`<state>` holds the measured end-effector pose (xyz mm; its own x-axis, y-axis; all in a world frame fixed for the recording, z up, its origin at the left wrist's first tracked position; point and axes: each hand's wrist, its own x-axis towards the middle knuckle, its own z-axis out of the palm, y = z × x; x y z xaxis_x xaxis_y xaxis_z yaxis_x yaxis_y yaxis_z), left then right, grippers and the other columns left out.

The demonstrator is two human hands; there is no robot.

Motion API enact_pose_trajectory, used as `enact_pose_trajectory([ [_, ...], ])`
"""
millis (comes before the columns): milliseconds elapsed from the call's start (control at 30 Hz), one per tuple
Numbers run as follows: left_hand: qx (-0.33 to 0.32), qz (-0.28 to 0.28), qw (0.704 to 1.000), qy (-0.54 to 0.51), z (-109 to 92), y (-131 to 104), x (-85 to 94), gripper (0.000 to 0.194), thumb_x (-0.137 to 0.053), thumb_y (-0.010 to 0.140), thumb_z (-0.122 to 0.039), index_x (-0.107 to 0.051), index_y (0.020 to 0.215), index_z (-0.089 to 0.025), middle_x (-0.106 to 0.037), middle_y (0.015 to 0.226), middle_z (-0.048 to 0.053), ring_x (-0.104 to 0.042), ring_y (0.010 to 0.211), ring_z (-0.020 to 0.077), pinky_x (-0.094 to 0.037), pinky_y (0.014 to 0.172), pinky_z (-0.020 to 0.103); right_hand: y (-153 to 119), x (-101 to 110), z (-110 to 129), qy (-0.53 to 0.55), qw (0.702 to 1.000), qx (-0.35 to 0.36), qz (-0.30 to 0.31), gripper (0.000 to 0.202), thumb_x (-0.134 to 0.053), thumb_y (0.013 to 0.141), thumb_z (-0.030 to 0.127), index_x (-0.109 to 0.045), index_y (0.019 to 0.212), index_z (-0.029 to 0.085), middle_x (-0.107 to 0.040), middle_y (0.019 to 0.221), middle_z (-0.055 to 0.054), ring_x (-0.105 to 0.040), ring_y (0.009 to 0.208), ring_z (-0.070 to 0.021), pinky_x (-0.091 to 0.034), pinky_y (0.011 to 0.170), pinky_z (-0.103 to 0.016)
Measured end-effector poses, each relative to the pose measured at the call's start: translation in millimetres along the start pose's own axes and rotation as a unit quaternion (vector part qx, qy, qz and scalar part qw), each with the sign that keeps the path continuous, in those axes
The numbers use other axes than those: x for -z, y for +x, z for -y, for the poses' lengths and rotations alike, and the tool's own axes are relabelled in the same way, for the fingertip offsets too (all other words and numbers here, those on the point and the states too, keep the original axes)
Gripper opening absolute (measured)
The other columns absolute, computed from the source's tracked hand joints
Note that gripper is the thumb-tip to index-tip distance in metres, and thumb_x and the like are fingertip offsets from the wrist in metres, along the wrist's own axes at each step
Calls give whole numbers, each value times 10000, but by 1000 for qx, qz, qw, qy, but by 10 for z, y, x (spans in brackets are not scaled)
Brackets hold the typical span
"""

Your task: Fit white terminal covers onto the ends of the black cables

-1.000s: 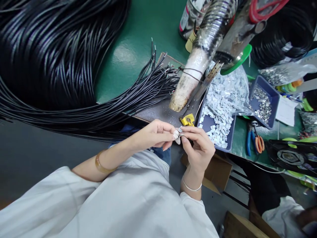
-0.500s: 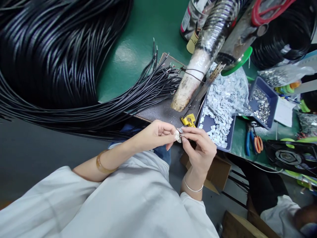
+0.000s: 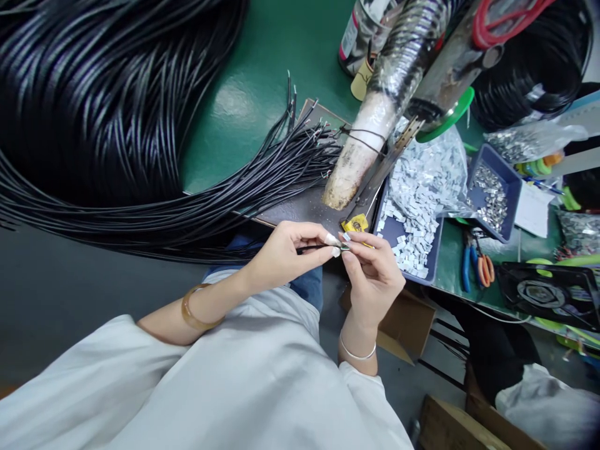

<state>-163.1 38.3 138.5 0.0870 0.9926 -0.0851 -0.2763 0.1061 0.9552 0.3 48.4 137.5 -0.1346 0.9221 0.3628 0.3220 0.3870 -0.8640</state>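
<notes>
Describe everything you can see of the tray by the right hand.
The tray is blue-grey with raised walls, plastic by its look. It lies at the near edge of the green bench, just past the right hand. Small, flat, pale pieces lie jumbled in it, leaving a bare patch of floor. A clear bag of similar pieces hides its far end.

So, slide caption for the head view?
Left hand and right hand meet at a thin black cable, beside a tray of small pale pieces.
</notes>
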Motion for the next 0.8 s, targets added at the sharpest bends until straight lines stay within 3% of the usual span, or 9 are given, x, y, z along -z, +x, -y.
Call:
enact_pose_trajectory([
  [167,39,37,998,-44,-23,-4,-30,131,-692,815,-239,-693,832,-109,-567,640,-22,-472,570,60,-394,538,175,54,-40,-48,64,997,-33,-22,49,-641,870,207,-672,832,210,-692,1000,-35,-727,922,-185,-624,848,-400],
  [267,68,18,994,-79,-43,28,-14,143,-702,793,-255,-704,826,-116,-496,559,-55,-371,496,42,-305,476,175,106,-20,-57,64,991,-27,-114,83,-589,903,226,-622,834,195,-686,1001,-39,-733,891,-178,-638,798,-380],
  [367,76,-23,993,-91,-38,72,0,133,-730,737,-249,-684,730,-125,-495,546,-58,-352,492,40,-308,494,182,71,-1,-11,1,986,56,-158,104,-536,932,213,-637,933,237,-711,956,-34,-727,892,-191,-642,755,-394],
  [467,74,-34,994,-75,-23,98,-1,148,-744,707,-255,-665,696,-130,-523,575,-39,-408,539,60,-333,529,191,-23,-27,24,-89,976,174,-97,167,-574,910,183,-645,1023,283,-747,927,-18,-733,855,-191,-632,702,-366],
  [533,66,-35,996,-58,-24,103,-5,132,-732,709,-238,-657,689,-131,-519,579,-33,-418,557,69,-329,536,194,-58,-58,18,-131,965,214,-77,218,-644,862,148,-645,1028,289,-759,937,-7,-735,817,-175,-622,695,-334],
  [700,56,-30,997,-43,-46,104,-19,125,-685,749,-209,-645,668,-123,-431,528,-54,-302,504,47,-234,488,194,12,-76,-24,-104,975,156,-118,196,-645,851,104,-656,969,261,-753,932,-10,-733,858,-173,-613,743,-340],
  [800,44,-32,998,-36,-30,106,-21,128,-683,778,-237,-703,733,-118,-514,579,-26,-373,535,60,-288,510,198,53,-64,-35,-76,986,111,-102,131,-613,878,135,-655,924,250,-749,934,-18,-730,882,-183,-613,768,-371],
])
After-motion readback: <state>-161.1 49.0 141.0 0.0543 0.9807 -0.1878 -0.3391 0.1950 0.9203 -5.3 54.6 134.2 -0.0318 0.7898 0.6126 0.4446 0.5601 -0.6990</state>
